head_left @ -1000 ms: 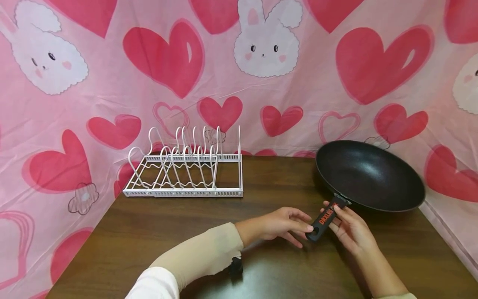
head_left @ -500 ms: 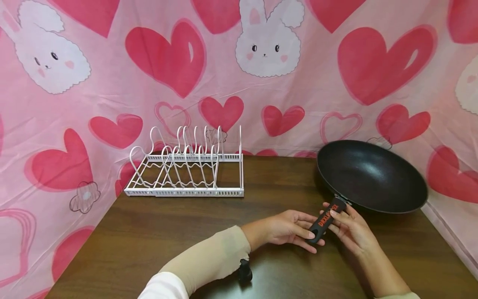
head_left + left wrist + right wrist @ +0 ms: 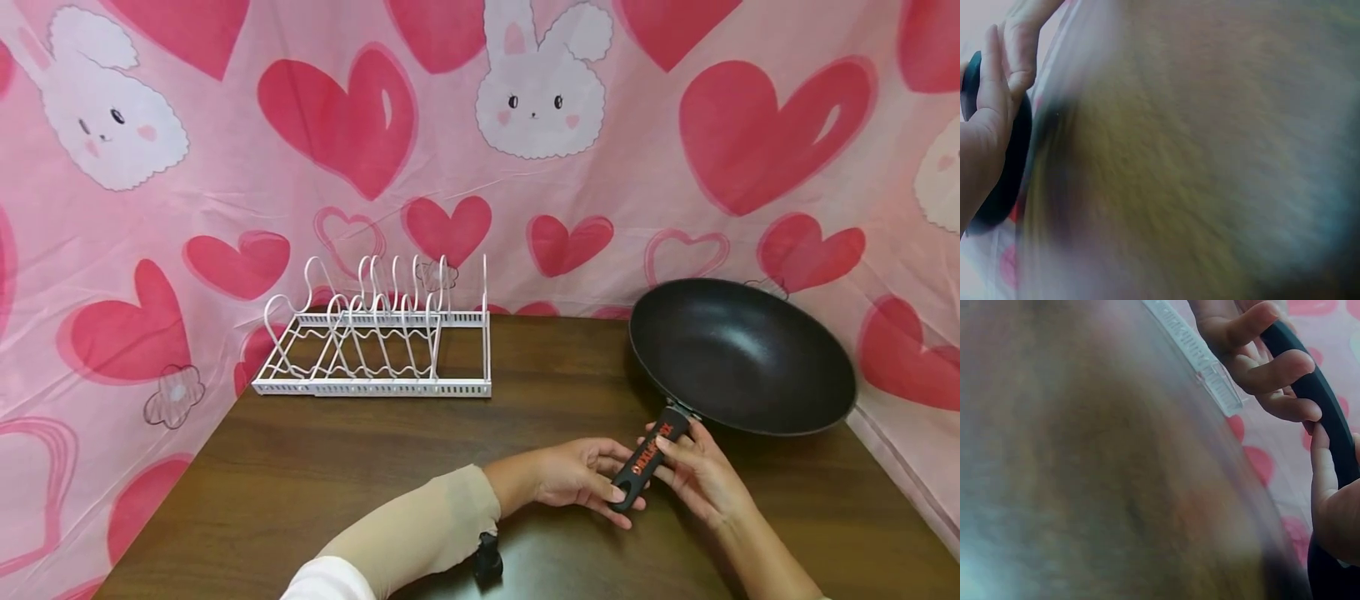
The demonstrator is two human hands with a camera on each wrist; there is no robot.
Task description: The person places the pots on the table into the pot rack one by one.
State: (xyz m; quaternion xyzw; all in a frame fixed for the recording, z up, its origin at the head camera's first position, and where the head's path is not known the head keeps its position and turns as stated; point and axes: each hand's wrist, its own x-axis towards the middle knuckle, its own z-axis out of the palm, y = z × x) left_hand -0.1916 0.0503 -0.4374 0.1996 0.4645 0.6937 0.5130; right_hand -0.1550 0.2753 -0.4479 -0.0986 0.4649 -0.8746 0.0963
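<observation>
A black wok (image 3: 742, 358) is at the right of the table in the head view, its bowl tilted toward me. Its black handle (image 3: 643, 467), with orange lettering, points down and left. My left hand (image 3: 576, 477) pinches the free end of that handle, thumb on top and fingers beneath. Closer to the bowl, my right hand (image 3: 701, 477) grips the handle with the thumb across its upper face and fingers curled underneath. In the right wrist view, the handle (image 3: 1319, 387) shows side-on between both hands. The wok's underside is hidden in the head view.
A white wire pan rack (image 3: 375, 350) with several upright loops stands on the brown wooden table (image 3: 360, 467), at the back left. Pink cloth (image 3: 442, 167) with hearts and rabbits hangs behind the table. A small black object (image 3: 487, 562) sits beside the left sleeve.
My left hand has moved right and down and now pinches the handle's end. The handle has shifted slightly toward me, with my right hand still gripping it. The rack has stayed put.
</observation>
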